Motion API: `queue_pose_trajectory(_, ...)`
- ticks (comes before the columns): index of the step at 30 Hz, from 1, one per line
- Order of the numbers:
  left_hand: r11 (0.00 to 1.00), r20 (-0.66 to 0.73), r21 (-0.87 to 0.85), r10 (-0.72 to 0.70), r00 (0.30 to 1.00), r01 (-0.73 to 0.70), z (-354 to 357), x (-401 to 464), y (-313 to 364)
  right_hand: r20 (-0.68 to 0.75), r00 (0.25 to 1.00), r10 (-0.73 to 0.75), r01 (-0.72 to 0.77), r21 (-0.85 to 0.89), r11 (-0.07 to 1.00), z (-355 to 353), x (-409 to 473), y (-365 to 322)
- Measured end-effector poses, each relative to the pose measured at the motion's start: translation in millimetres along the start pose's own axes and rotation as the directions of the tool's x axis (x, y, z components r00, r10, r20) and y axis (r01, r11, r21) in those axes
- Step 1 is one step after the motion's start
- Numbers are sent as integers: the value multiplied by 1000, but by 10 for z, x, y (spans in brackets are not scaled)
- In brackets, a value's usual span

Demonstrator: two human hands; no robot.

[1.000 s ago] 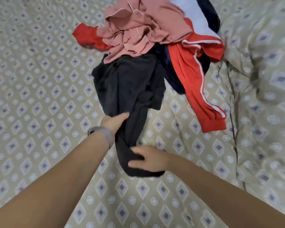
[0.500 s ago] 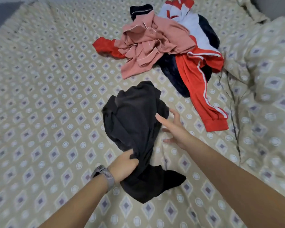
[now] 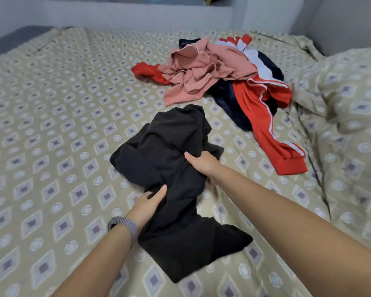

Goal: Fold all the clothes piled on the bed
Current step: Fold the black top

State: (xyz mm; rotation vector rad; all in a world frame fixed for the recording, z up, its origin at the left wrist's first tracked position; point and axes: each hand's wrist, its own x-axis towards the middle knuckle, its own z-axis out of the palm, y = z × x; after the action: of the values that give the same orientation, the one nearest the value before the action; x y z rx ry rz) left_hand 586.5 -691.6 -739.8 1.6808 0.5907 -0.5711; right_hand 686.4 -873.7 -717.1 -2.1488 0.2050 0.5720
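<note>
Both hands, left hand (image 3: 147, 205) and right hand (image 3: 201, 162), are holding the crumpled black garment (image 3: 171, 146) in a curled grip, which wants spreading flat on the bed (image 3: 51, 125) before folding.

I saw both bare arms reach out from the bottom of the view. The left hand (image 3: 147, 203) sat closer to the body, with its thumb on top of the black garment (image 3: 171, 168) and its other fingers tucked under the cloth, so it was gripping it. A grey watch band (image 3: 122, 226) went round the left wrist. The right hand (image 3: 201, 162) was farther out. Its thumb lay on top of the same cloth and its fingers curled around a fold. The right arm was stretched long and straight.
</note>
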Motion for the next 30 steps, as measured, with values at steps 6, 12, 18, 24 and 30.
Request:
queue_pose_trajectory(6, 989, -243, 28, 148, 959, -146, 180, -373, -272, -61, 997, -42, 41, -16, 999, -66, -617, 207)
queue_pose_trajectory(12, 976, -239, -46, 196, 951, -213, 89, -1159, -157, -174, 985, -14, 34, 112, 993, -450, -1426, 481)
queue_pose_trajectory(18, 919, -182, -37, 381, 906, -393, 14, -1780, 384, -231, 972, 46, 19, 273, 962, -956, -1991, 502)
queue_pose_trajectory(24, 906, -39, -169, 388, 921, -388, 172, -2217, 412, -126, 986, 112, -34, 501, 865, -1195, -2471, 620)
queue_pose_trajectory(30, 835, -44, -235, 502, 864, -497, 279, -2447, 288, -267, 963, 23, 107, 459, 882, -1349, -2712, 574)
